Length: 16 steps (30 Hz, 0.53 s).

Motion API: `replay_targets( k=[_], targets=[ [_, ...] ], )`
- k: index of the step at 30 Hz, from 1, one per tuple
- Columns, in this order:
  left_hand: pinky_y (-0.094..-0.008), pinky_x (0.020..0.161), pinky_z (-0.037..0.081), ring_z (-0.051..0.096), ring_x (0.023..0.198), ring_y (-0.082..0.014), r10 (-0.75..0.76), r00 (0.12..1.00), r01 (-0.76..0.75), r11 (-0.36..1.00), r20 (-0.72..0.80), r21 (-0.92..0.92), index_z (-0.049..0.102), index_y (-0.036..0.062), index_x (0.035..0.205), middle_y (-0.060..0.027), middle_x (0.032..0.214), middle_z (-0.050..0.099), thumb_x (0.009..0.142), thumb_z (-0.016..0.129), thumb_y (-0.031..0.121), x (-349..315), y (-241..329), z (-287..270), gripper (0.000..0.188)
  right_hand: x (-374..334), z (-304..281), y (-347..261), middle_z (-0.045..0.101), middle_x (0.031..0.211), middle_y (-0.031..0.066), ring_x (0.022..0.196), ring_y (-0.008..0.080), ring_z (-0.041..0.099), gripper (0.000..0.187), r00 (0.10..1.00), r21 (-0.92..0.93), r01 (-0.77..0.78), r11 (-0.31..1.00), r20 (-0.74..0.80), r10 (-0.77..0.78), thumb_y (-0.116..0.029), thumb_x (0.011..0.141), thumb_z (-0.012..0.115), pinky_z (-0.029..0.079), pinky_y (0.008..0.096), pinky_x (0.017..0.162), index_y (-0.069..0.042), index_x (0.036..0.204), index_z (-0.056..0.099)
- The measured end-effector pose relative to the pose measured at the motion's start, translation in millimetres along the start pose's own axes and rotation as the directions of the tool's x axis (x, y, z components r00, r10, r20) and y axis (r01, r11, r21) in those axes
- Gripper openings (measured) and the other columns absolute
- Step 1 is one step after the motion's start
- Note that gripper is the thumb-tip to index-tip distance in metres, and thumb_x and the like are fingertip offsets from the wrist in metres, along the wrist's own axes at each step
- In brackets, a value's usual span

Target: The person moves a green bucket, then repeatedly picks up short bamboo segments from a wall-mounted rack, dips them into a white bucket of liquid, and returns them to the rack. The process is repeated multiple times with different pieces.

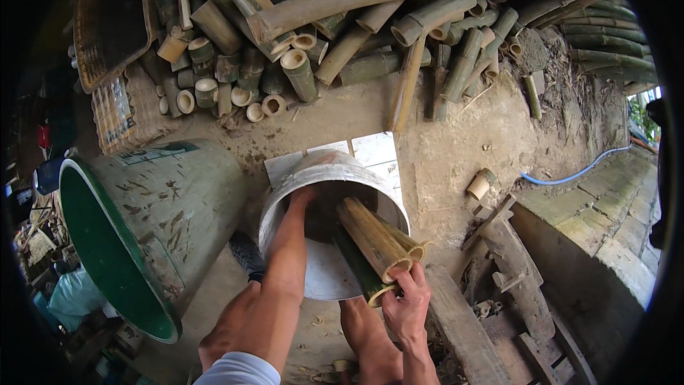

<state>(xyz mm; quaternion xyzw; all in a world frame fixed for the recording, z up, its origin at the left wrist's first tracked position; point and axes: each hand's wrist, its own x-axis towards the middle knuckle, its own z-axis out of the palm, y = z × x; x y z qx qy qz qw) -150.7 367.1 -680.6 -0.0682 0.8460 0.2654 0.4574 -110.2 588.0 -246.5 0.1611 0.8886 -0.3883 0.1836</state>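
A white bucket (331,274) stands between my legs, its mouth tilted toward me. Three cut bamboo tubes (370,235) lean out over its right side, two yellowish brown and one dark green underneath. Closed around their near ends is my right hand (407,303), with the fingers on the rims of the tubes. My left hand (305,196) reaches into the bucket at its far left rim. The fingers of that hand are lost in shadow, so what they touch cannot be seen.
A large grey bin with a green inside (178,199) lies tipped at left. Cut bamboo pieces (299,75) are heaped along the far side. White tiles (374,148) lie behind the bucket. At right are a wooden frame (516,271), a short bamboo piece (482,182) and a blue hose (570,179).
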Motion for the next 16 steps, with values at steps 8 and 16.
replay_targets(
  k=[8, 16],
  targets=[
    [-0.0433, 0.119, 0.035, 0.043, 0.142, -0.0373, -0.294, 0.955, 0.289, 0.886, 0.042, -0.363, 0.044, 0.0034, 0.15, -0.0242, 0.153, 0.045, 0.087, 0.059, 0.017, -72, 35, -39, 0.067, -14, -9, -12, 0.063, 0.116, 0.0197, 0.093, 0.0378, 0.068, 0.034, 0.998, 0.062, -0.058, 0.996, 0.043, 0.055, 0.007, 0.072, 0.064, 0.056, 0.0401, 0.074, -0.004, 0.103, 0.07],
    [-0.0367, 0.126, 0.024, 0.031, 0.151, -0.0321, -0.158, 0.984, 0.169, 0.972, 0.081, -0.164, 0.041, 0.0137, 0.156, -0.0191, 0.161, 0.036, 0.087, 0.06, 0.024, 0, -41, 25, 0.072, -11, -4, -7, 0.063, 0.12, 0.0177, 0.095, 0.0352, 0.068, 0.032, 0.994, 0.075, -0.1, 0.992, 0.054, 0.096, 0.005, 0.075, 0.064, 0.057, 0.038, 0.076, -0.007, 0.104, 0.071]
  ],
)
